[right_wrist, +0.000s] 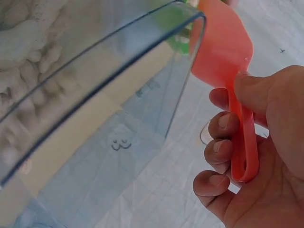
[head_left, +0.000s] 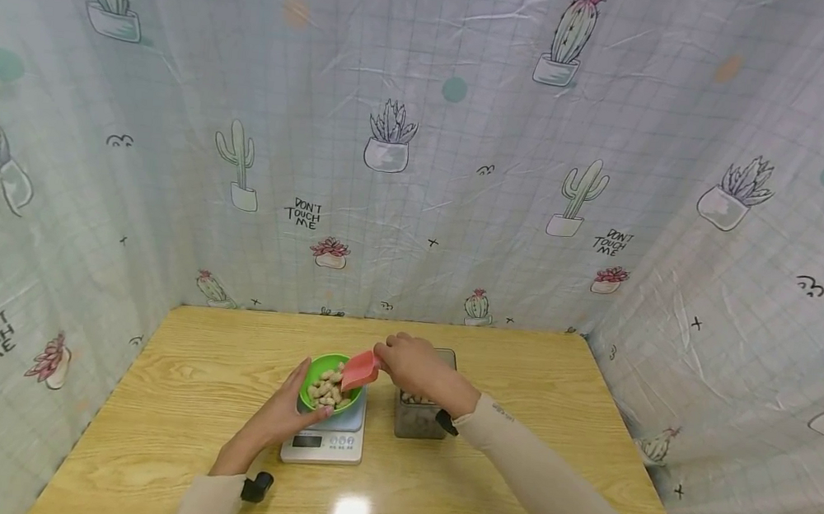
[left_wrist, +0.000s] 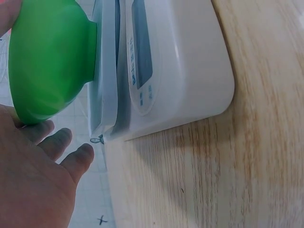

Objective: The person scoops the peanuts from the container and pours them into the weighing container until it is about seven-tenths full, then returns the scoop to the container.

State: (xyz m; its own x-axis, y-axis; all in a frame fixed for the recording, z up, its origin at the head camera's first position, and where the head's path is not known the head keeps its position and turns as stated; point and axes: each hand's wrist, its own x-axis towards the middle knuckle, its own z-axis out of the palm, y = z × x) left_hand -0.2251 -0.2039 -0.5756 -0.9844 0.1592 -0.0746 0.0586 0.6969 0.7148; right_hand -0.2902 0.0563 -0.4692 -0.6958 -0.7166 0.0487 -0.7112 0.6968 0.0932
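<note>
A green bowl (head_left: 326,361) with peanuts (head_left: 326,390) in it stands on a white kitchen scale (head_left: 322,454). My left hand (head_left: 279,416) holds the bowl from its left side, thumb at the near rim and fingers along the far left side. In the left wrist view, the fingertips (left_wrist: 61,142) touch the underside of the bowl (left_wrist: 50,57). My right hand (head_left: 412,363) grips a red scoop (head_left: 359,371) by its handle, the scoop's mouth tilted down over the bowl's right side. The right wrist view shows fingers and thumb wrapped round the handle (right_wrist: 244,137).
A clear rectangular container (head_left: 420,425) with peanuts inside stands right of the scale, under my right forearm. Its wall (right_wrist: 118,137) rises close to the scoop. The wooden table (head_left: 224,346) meets a patterned curtain (head_left: 414,232) at the back and sides.
</note>
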